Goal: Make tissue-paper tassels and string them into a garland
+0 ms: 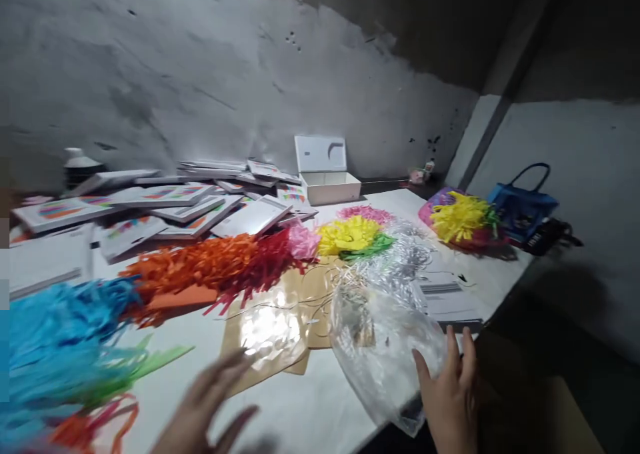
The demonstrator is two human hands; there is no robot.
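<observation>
My right hand (453, 394) rests at the table's near right edge, fingers spread against a crumpled clear plastic bag (383, 354), and I cannot see a firm grip. My left hand (207, 411) hovers blurred above the white table (310, 407), fingers apart, holding nothing. Just beyond it lie brown paper envelopes (295, 294) with a shiny clear sheet (267, 331) on top. Shredded paper lies in piles: orange (200, 267), blue (55, 341), yellow (350, 234).
Flat white boxes (165, 204) are heaped at the back left, with an open white box (327, 174) against the wall. A second yellow shred pile (460, 217) and a blue bag (523, 204) sit at the far right. Printed sheets (445, 297) lie near the right edge.
</observation>
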